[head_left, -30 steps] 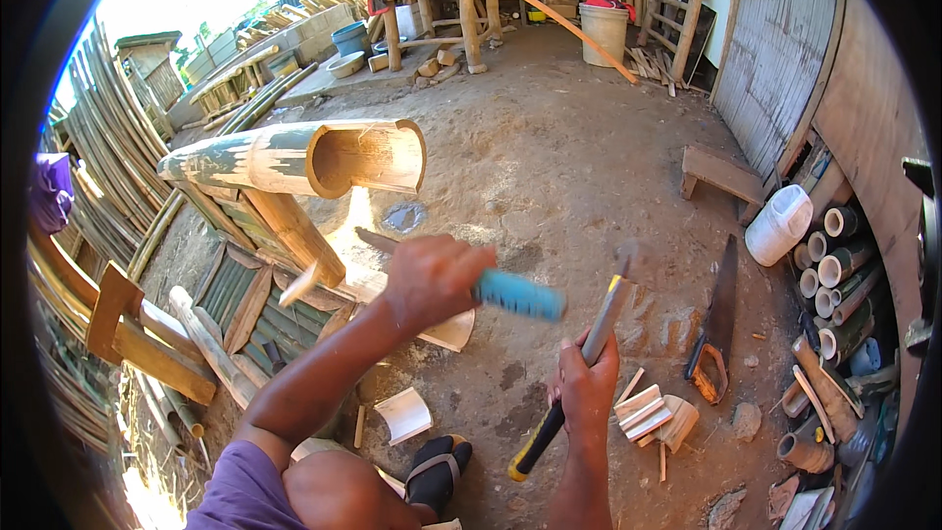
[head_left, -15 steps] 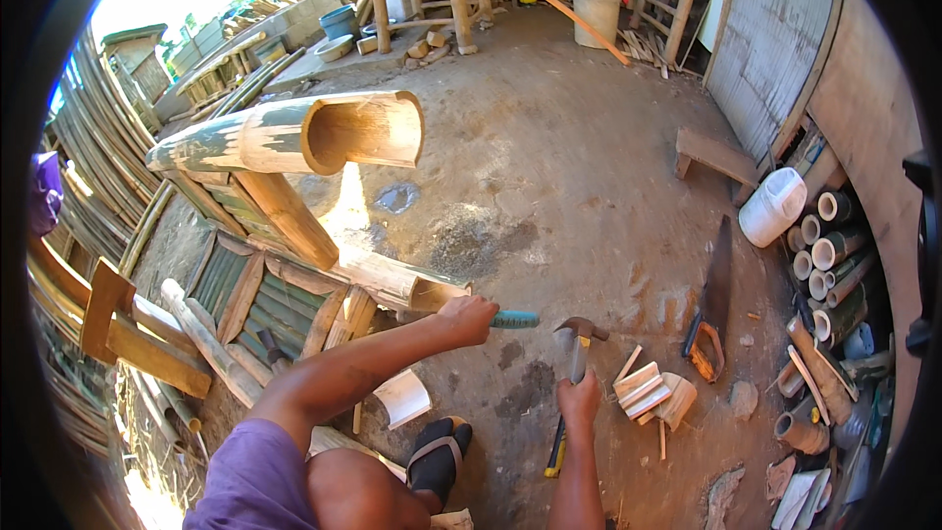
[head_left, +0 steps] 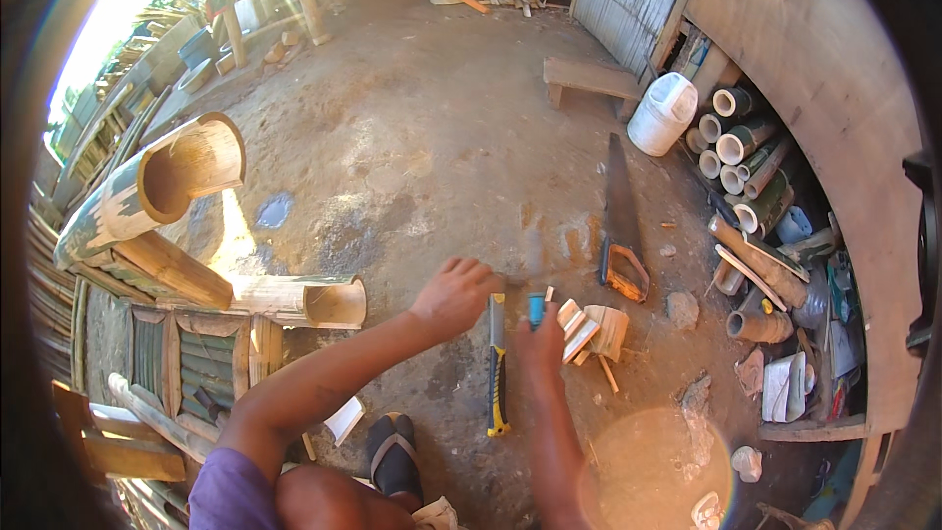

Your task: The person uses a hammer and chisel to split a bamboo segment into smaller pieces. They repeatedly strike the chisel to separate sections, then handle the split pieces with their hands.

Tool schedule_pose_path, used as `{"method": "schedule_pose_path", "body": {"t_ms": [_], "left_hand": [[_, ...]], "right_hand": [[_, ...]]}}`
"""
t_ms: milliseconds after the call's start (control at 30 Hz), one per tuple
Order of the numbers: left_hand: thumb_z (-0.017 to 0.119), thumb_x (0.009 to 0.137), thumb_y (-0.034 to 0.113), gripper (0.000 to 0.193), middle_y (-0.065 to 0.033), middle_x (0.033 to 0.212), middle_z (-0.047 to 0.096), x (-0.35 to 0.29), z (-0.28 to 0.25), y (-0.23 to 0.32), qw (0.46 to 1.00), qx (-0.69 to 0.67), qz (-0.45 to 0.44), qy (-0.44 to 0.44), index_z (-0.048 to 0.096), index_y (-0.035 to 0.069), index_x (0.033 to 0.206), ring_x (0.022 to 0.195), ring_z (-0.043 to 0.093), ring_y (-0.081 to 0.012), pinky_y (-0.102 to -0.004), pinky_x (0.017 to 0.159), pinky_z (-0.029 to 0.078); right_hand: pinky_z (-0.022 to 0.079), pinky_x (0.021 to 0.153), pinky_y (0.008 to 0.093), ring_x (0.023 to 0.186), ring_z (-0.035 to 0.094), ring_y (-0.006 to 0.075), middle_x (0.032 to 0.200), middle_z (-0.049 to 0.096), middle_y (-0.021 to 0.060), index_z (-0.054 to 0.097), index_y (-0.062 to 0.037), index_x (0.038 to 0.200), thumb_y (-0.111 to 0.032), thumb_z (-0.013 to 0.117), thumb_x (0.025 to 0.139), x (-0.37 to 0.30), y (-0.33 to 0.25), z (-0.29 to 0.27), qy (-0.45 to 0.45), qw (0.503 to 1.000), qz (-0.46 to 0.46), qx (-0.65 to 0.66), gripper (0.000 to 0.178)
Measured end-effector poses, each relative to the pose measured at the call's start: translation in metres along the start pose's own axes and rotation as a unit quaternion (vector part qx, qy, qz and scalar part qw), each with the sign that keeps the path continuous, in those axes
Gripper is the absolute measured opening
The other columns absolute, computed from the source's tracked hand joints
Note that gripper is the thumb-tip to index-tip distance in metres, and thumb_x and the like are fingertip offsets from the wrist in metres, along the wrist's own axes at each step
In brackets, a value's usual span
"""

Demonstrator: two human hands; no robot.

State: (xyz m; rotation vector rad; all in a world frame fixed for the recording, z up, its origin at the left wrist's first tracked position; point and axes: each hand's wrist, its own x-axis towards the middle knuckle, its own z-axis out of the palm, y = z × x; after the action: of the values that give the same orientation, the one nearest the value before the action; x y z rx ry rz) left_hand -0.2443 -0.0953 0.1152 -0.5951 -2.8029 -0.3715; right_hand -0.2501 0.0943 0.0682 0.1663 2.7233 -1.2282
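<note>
My left hand (head_left: 456,296) is closed at the head end of a claw hammer (head_left: 497,373), whose black-and-yellow handle hangs downward. The fingers partly hide the hammer's head. Just to the right, my right hand (head_left: 542,344) grips a teal-handled tool (head_left: 536,308) that points away from me. Its blade is smeared by motion, so I cannot tell its exact kind. Close beside that hand, a small pile of split bamboo pieces (head_left: 606,332) lies on the ground. Beyond the pile rests a handsaw (head_left: 621,221) with an orange-brown handle.
At left stand a bamboo frame (head_left: 169,270) and a cut-open bamboo trough (head_left: 196,162). A low wooden bench (head_left: 594,79), a white plastic container (head_left: 663,116) and stacked bamboo tubes (head_left: 741,142) line the right side. A stone (head_left: 682,310) lies near the saw.
The two tools have changed hands: the hammer went from my right to my left, the teal-handled tool from left to right. The view has turned right, shifting the surroundings leftward.
</note>
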Motion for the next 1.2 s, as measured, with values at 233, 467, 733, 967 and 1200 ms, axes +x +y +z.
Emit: {"method": "schedule_pose_path", "body": {"t_ms": [233, 467, 733, 967, 1200], "left_hand": [[0.059, 0.083, 0.012, 0.019, -0.0131, 0.101, 0.064, -0.053, 0.022, -0.062, 0.934, 0.01, -0.294, -0.204, 0.064, 0.006, 0.1, 0.102, 0.059, -0.0329, -0.0433, 0.091, 0.046], [0.056, 0.085, 0.01, 0.014, -0.014, 0.095, 0.061, -0.16, -0.029, -0.111, 0.906, 0.095, -0.393, 0.129, 0.063, 0.007, 0.096, 0.093, 0.06, -0.0343, -0.0458, 0.083, 0.047], [0.064, 0.074, 0.013, 0.015, -0.0175, 0.08, 0.071, -0.347, -0.054, -0.095, 0.78, -0.191, -0.547, -0.236, 0.074, 0.006, 0.082, 0.076, 0.07, -0.035, -0.0412, 0.069, 0.056], [0.067, 0.076, 0.019, 0.026, -0.025, 0.092, 0.07, -0.409, -0.018, 0.015, 0.66, -0.058, -0.674, -0.325, 0.07, -0.004, 0.089, 0.092, 0.07, -0.0373, -0.0457, 0.082, 0.056], [0.07, 0.079, 0.017, 0.035, -0.0231, 0.109, 0.069, -0.42, 0.001, 0.011, 0.564, -0.087, -0.788, -0.233, 0.068, 0.0, 0.109, 0.1, 0.069, -0.0341, -0.0442, 0.084, 0.057]], "right_hand": [[0.045, 0.093, 0.0455, 0.109, 0.054, 0.0412, 0.114, 0.059, 0.0231, 0.054, -0.0011, 0.122, -0.009, 0.066, 0.081, 0.007, 0.02, 0.002, 0.174, 0.959, -0.152, -0.165, 0.044], [0.05, 0.082, 0.0481, 0.095, 0.063, 0.0394, 0.103, 0.065, 0.0199, 0.062, -0.0017, 0.108, -0.013, 0.06, 0.087, -0.051, -0.031, 0.097, -0.199, 0.959, -0.196, 0.043, 0.024], [0.051, 0.081, 0.05, 0.095, 0.063, 0.0465, 0.098, 0.067, 0.0282, 0.06, 0.0041, 0.103, -0.019, 0.067, 0.084, -0.176, -0.046, 0.207, -0.417, 0.874, -0.241, -0.063, 0.031], [0.051, 0.09, 0.0464, 0.104, 0.062, 0.0431, 0.111, 0.064, 0.0298, 0.059, 0.0038, 0.116, -0.025, 0.075, 0.069, -0.179, -0.034, 0.235, -0.422, 0.882, -0.177, -0.11, 0.057], [0.053, 0.084, 0.0393, 0.093, 0.066, 0.0341, 0.109, 0.068, 0.0202, 0.059, 0.0054, 0.117, -0.024, 0.072, 0.069, -0.145, -0.041, 0.197, -0.476, 0.878, -0.034, 0.044, 0.058]]}}
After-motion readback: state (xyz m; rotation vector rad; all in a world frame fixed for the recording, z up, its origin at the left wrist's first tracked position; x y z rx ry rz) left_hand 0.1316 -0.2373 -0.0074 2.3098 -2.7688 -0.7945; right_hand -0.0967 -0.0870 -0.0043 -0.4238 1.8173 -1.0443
